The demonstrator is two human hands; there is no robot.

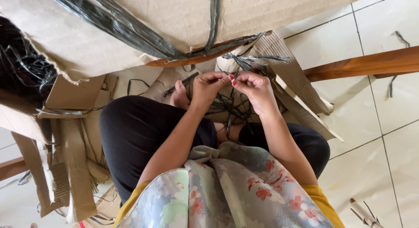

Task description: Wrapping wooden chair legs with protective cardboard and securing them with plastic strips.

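I sit cross-legged on the floor in black trousers and a flowered top. My left hand (208, 86) and my right hand (252, 86) meet in front of me, fingertips pinched together on thin black plastic strands (231, 107) that hang tangled below them. A thick bundle of black plastic strips (126, 29) runs across a big cardboard sheet (144, 18) just beyond my hands. My bare foot (179, 93) lies beside the left hand.
Torn cardboard pieces (65, 162) lie at my left and under my legs. A heap of loose black strands (19, 66) sits at far left. A wooden bar (371, 64) crosses the white tiled floor (384, 158) at right.
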